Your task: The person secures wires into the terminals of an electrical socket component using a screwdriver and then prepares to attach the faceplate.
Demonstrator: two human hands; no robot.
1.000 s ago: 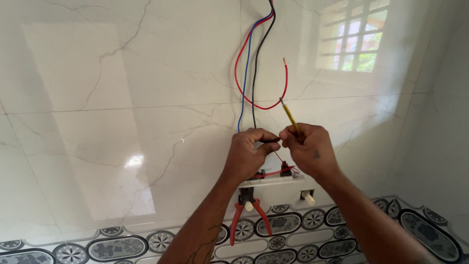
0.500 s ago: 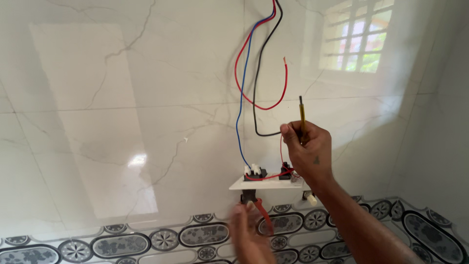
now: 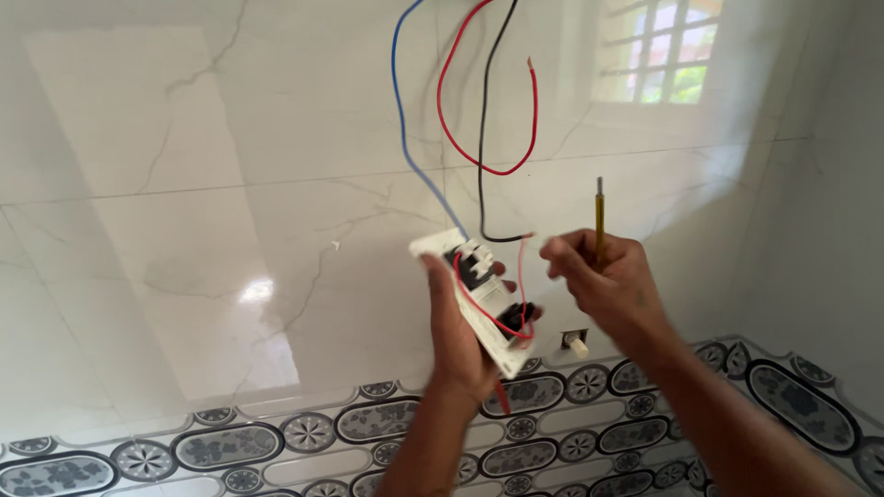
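Left hand (image 3: 458,340) — gripping switch plate (image 3: 471,299)

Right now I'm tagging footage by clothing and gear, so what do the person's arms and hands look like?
Both forearms are bare as far as the frame shows: no sleeves, gloves, watch or bands. The left hand and right hand show no rings that I can make out, though motion blur softens the fingers.

A home under fit-out: glossy marble-look wall tiles (image 3: 184,184), loose wires (image 3: 442,101).

Glossy white marble wall (image 3: 184,184) mirrors a bright window (image 3: 658,60) above patterned border tiles (image 3: 230,446)
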